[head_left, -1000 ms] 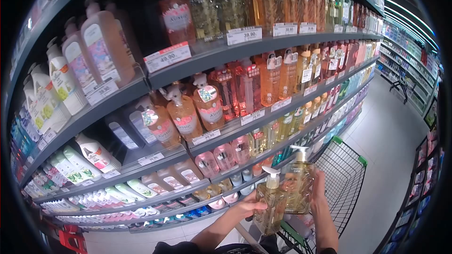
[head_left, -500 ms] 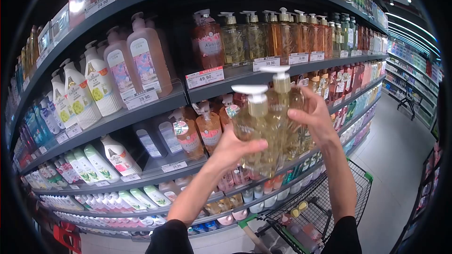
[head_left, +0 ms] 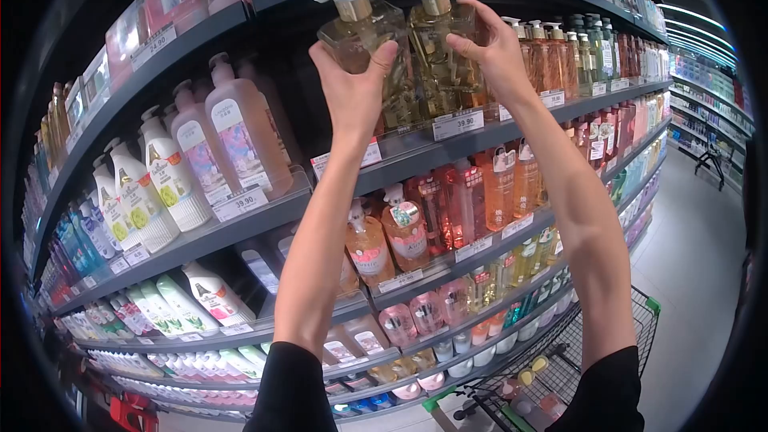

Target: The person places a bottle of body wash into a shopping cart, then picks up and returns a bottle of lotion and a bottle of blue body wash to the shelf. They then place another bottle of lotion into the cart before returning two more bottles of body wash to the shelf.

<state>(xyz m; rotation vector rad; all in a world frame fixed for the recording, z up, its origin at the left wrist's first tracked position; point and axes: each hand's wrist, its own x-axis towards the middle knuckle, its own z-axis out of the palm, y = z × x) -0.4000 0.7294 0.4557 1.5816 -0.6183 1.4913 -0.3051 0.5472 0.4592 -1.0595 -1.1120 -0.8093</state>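
Observation:
Two clear pump bottles of yellowish liquid, with gold collars and white pump heads, are held side by side before the second shelf. My left hand [head_left: 350,84] is closed around the left pump bottle [head_left: 362,30], which tilts to the left. Around the right pump bottle [head_left: 438,52], nearly upright, my right hand [head_left: 496,52] is closed, thumb on its front. A price tag reading 39.90 [head_left: 458,124] sits on the shelf edge just below. Whether the bottle bases touch the shelf is hidden.
Pink pump bottles [head_left: 240,116] and white bottles [head_left: 164,168] stand on the shelf to the left. Amber pump bottles [head_left: 546,56] line it to the right. Lower shelves hold orange bottles [head_left: 406,232]. A wire shopping cart [head_left: 640,320] with goods inside stands below, beside the aisle floor [head_left: 680,232].
Both hands have raised the two bottles from in front of the lower shelf, up and left to the second shelf. The bottles have come slightly apart at their tops. The view has shifted.

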